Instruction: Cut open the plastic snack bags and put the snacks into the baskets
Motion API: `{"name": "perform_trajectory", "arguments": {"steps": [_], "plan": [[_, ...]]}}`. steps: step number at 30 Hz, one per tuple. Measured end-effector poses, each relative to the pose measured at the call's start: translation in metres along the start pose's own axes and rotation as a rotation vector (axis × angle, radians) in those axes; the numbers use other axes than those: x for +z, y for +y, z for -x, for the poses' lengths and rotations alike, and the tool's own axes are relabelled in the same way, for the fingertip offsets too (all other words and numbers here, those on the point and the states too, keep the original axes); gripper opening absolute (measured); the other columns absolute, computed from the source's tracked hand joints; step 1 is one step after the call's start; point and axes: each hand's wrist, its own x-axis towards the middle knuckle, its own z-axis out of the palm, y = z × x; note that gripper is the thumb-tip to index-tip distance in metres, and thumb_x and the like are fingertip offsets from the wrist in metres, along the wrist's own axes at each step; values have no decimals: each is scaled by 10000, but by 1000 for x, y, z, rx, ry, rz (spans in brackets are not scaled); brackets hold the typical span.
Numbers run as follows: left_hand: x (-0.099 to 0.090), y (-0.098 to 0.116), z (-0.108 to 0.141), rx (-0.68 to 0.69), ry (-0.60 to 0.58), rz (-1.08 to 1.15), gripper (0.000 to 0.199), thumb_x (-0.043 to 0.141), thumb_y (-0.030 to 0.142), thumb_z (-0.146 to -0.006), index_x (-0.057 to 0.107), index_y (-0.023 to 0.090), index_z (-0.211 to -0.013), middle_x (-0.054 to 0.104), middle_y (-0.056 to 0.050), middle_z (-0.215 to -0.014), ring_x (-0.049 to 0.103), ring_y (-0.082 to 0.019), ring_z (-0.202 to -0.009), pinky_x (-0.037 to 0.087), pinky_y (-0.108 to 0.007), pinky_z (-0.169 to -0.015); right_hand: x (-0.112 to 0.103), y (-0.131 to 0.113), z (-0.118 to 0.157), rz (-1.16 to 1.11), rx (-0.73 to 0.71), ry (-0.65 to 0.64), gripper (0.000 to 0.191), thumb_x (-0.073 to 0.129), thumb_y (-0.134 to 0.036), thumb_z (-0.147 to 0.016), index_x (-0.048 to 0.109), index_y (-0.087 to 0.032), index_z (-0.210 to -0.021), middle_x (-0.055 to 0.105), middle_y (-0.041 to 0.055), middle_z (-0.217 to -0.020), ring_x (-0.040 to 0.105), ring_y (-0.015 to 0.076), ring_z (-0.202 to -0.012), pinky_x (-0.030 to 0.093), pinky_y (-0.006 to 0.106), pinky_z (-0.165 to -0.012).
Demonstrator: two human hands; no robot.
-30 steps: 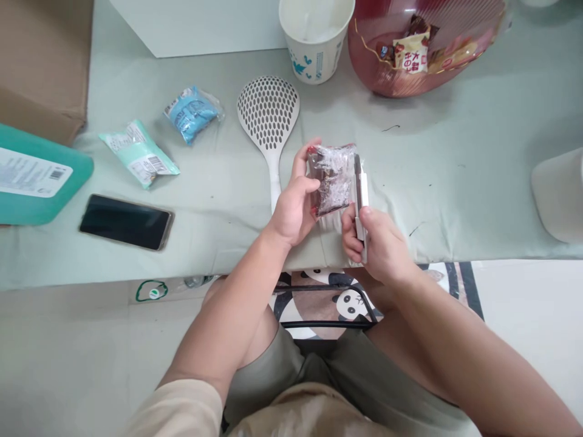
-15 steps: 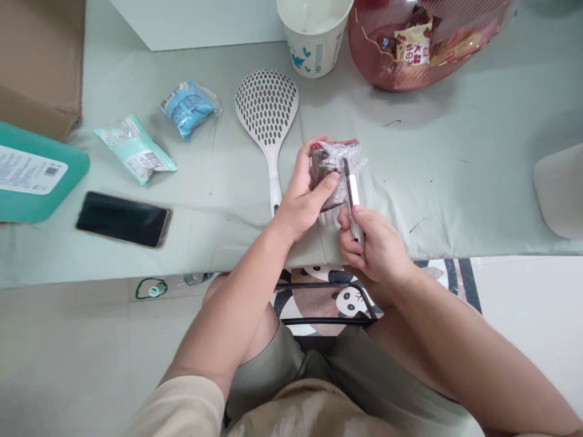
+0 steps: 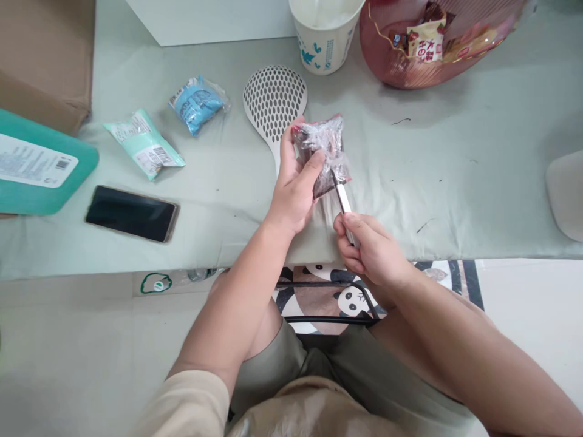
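My left hand [image 3: 296, 182] is closed around a small dark packet in crinkled clear plastic wrap [image 3: 334, 136] with red edges, the thumb pressing on its face. In my right hand [image 3: 371, 246] is a utility knife [image 3: 342, 199] with a white and grey handle. Its dark blade points up and left, and the tip meets the wrap near the packet's lower edge; whether it has cut through I cannot tell. A grey slotted skimmer [image 3: 276, 100] lies behind my left hand, its handle mostly hidden by that hand and forearm.
Left on the cloth-covered table [image 3: 218, 230] are a phone [image 3: 132, 213], a mint packet [image 3: 148, 145], a blue packet [image 3: 199, 104], a green container [image 3: 45, 164] and a cardboard box [image 3: 45, 54]. A paper cup [image 3: 324, 45] and a red bowl of snacks [image 3: 387, 67] stand at the back.
The packet has tilted and shifted slightly left in my left hand. My right hand has angled the knife so its blade tip is now lower on the wrap. The whole view has shifted slightly.
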Motion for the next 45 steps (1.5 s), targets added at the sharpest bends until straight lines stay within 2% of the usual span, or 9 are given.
{"name": "perform_trajectory", "arguments": {"steps": [10,18,21,23,26,33,35,41,45], "plan": [[-2,-3,-7,102,-21,182,532,499,233,-1029,339,379,-1515,513,-38,-1584,553,-268,-1452,505,-527,-1177,0,-2,1,87,32,2,332,437,-469,-996,449,-222,-775,322,-112,-469,265,45,-339,228,160,-338],[-5,-1,-15,119,60,234,596,538,267,-1018,284,408,-1539,579,-35,-1516,480,-256,-1521,483,-477,-1200,1,-2,2,128,26,-26,359,436,-522,-984,433,-234,-770,306,-111,-474,262,58,-349,212,188,-353],[-10,6,-16,94,56,299,584,479,262,-1040,245,416,-1553,547,-36,-1553,526,-254,-1483,519,-469,-1162,-7,-2,6,262,-85,2,363,448,-525,-981,464,-231,-769,345,-88,-485,308,82,-387,260,221,-394],[-13,11,-16,47,46,312,552,411,252,-1063,231,420,-1557,527,-22,-1557,546,-270,-1463,551,-495,-1114,-20,-4,6,467,-308,176,328,473,-498,-984,542,-220,-826,444,-50,-530,403,115,-456,330,255,-461],[-15,15,-13,-8,0,296,510,357,228,-1066,281,397,-1541,544,-13,-1510,576,-288,-1428,591,-504,-1046,-48,-9,1,830,-586,622,244,499,-410,-975,643,-215,-1009,571,17,-700,542,190,-628,460,353,-635],[-11,4,-6,-101,-240,166,359,496,329,-1021,506,350,-1379,640,-9,-1377,619,-297,-1379,624,-469,-1000,-110,-14,-29,1204,-467,1025,384,634,-231,-797,699,-220,-1175,632,154,-1096,606,357,-1022,463,642,-961],[-9,1,-4,-113,-280,129,360,519,334,-1014,510,352,-1373,648,-4,-1356,617,-292,-1382,616,-474,-1003,-111,-13,-32,1173,-568,1096,358,666,-257,-783,707,-194,-1134,613,192,-1135,579,398,-1101,442,671,-981],[-3,-10,1,-104,-357,96,300,524,322,-1023,513,316,-1322,657,-6,-1343,587,-281,-1418,562,-486,-1080,-66,-2,-31,1079,-1132,586,361,687,-330,-843,606,-264,-1188,619,93,-1074,629,265,-956,557,460,-825],[1,-13,0,-104,-306,84,281,537,315,-1026,516,310,-1306,648,2,-1366,560,-280,-1449,532,-475,-1126,-47,1,-30,1048,-1189,573,108,617,-208,-883,644,-267,-969,598,49,-963,631,224,-874,545,436,-805]]}}
